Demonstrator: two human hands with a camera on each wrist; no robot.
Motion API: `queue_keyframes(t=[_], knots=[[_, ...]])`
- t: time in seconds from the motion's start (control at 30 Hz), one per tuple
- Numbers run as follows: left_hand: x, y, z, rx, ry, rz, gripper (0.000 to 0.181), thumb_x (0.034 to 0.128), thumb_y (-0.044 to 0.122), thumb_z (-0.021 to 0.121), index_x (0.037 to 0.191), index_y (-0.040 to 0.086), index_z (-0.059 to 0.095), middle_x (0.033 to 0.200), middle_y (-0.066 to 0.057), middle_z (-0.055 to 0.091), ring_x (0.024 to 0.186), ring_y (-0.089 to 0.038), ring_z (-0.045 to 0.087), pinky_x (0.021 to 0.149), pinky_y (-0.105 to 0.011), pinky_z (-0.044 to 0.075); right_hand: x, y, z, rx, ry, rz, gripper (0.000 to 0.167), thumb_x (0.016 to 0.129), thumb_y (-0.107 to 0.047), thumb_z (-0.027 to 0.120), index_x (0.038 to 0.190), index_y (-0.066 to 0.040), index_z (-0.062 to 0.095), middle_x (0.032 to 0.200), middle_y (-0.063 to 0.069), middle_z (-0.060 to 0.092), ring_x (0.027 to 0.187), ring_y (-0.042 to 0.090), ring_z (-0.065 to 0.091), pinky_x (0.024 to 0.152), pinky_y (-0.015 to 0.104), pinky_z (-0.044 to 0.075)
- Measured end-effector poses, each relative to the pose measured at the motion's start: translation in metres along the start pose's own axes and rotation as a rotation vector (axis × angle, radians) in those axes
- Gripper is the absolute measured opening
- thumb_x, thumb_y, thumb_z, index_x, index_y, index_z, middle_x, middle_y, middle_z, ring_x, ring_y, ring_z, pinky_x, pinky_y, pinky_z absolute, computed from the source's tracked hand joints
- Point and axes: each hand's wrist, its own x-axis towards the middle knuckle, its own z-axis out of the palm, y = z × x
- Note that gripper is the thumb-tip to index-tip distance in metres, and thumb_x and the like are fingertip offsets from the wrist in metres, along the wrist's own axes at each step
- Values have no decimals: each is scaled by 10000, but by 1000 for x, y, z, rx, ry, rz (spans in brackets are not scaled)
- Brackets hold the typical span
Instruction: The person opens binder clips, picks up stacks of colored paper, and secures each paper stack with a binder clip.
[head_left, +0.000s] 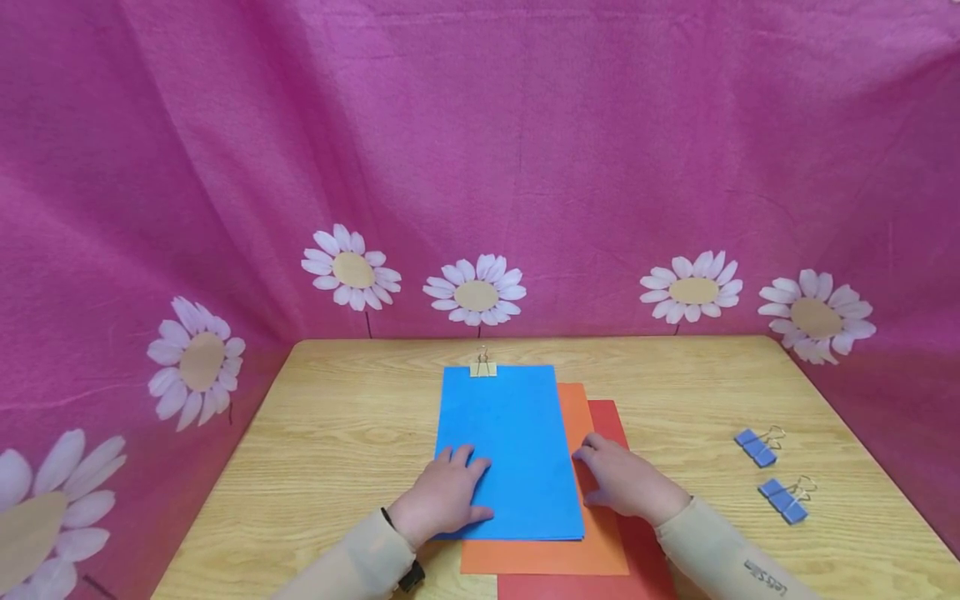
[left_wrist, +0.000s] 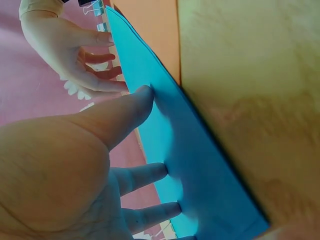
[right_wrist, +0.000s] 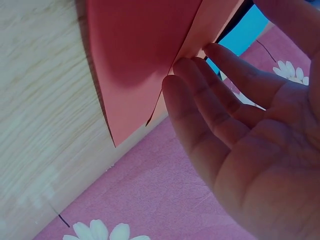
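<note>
A blue stack of paper lies over an orange sheet, and a red sheet is under both, shifted right and nearer. Fastened on the blue stack's far edge is a yellow binder clip with its wire handles upright. My left hand rests on the blue stack's left side, fingers spread; in the left wrist view the thumb and fingertips touch blue paper. At the right edge of the blue stack, my right hand touches the orange sheet with extended fingers, slightly bent.
Two blue binder clips lie on the right of the wooden table, their wire handles pointing right. A pink cloth with white daisies hangs behind the table and along its sides.
</note>
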Motion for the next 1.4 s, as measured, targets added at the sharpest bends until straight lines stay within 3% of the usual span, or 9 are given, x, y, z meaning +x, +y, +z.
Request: queue_keyframes(t=[0.4, 0.9, 1.4], knots=[[1, -12, 3, -41, 20, -21, 686, 898, 475, 779, 1421, 78, 579, 1492, -239, 494, 1368, -537, 468, 1104, -603, 442, 1, 0, -1, 7, -13, 39, 534, 768, -137, 911, 1211, 27, 663, 1128, 114, 595, 1015, 263, 603, 945, 462, 561], [-4, -26, -3, -77, 32, -69, 702, 891, 482, 782, 1386, 27, 577, 1449, -284, 499, 1347, -552, 476, 1099, -630, 433, 1, 0, -1, -12, -6, 27, 543, 756, -161, 921, 1196, 31, 668, 1113, 108, 592, 1007, 257, 593, 946, 453, 562], [-6, -44, 0, -44, 52, -195, 760, 884, 492, 787, 1360, -49, 545, 1471, -332, 491, 1326, -533, 503, 1096, -613, 434, -1, 3, 2, -34, 21, -11, 534, 757, -165, 920, 1181, 46, 673, 1077, 94, 580, 989, 251, 588, 938, 452, 552]])
